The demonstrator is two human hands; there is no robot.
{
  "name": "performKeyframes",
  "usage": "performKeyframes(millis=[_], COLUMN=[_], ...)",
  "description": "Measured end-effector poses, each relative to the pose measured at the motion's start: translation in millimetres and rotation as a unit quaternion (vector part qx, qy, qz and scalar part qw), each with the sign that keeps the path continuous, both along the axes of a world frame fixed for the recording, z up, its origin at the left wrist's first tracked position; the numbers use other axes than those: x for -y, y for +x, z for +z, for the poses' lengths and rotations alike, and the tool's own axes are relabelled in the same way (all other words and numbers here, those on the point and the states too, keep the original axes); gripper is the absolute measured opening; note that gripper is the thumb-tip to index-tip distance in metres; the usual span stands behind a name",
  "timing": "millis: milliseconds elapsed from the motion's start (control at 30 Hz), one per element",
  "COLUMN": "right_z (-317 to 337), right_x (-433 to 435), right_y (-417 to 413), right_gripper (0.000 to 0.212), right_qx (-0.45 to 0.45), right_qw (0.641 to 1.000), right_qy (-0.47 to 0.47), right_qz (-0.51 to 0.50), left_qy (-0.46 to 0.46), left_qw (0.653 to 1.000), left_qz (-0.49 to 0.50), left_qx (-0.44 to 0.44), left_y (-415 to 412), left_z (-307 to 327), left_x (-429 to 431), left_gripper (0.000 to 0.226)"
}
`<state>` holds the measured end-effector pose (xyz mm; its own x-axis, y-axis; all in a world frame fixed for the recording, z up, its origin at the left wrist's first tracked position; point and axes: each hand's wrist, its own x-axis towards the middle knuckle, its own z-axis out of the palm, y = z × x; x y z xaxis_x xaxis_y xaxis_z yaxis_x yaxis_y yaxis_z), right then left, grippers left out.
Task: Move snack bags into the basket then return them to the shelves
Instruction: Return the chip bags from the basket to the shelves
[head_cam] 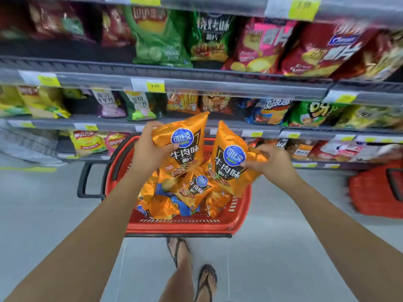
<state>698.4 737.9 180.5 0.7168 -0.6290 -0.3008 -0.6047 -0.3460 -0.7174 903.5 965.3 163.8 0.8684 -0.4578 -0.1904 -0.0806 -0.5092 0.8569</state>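
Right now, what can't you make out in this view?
- Basket floor: head view, hidden by orange bags.
- Second basket: blurred, cut off by right edge.
- Price tags elsewhere: mostly blurred.
- Direction of held bags in left hand and right hand: one frame.

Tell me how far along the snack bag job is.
Done: several orange bags lie in the red basket. In hand: the left hand and right hand each hold one orange bag above it. I can't tell which phase this is; the basket's bags remain to be shelved.
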Motion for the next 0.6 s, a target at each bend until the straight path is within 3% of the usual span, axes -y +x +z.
performKeyframes(millis=[67, 200, 267, 433, 533, 600], right_z=[40.8, 120.6, 160.5, 261.8, 309.2, 339.3], right_x=[-2.6, -8.0, -6.6, -11.8, -11.7, -11.5], right_y=[-8.1, -32.2, -43.6, -58.5, -60.4, -57.3], right_gripper=[0.047, 0.087, 0.098, 0.053, 0.043, 0.025], right_qx=[0.019, 0.062, 0.092, 0.203, 0.284, 0.34], right_qw=[1.0, 0.998, 0.995, 0.976, 0.952, 0.928], right_qy=[-0.006, -0.004, -0.005, 0.0, 0.029, 0.061], right_qz=[-0.01, -0.022, -0.038, -0.081, -0.114, -0.14], left_qy=[-0.053, -0.13, -0.156, -0.206, -0.25, -0.291], left_qw=[0.999, 0.99, 0.985, 0.977, 0.964, 0.952], left_qz=[0.011, 0.06, 0.068, 0.039, 0.033, 0.026], left_qx=[0.004, -0.014, -0.016, 0.035, 0.081, 0.092], left_y=[-11.1, -33.4, -40.8, -55.8, -64.5, -64.7], left_z=[39.1, 120.4, 159.5, 257.5, 315.1, 349.7], left_x=[-2.3, -2.1, -2.3, -8.0, -11.2, -14.1], left_gripper=[0.072, 0.104, 0.102, 0.029, 0.024, 0.022])
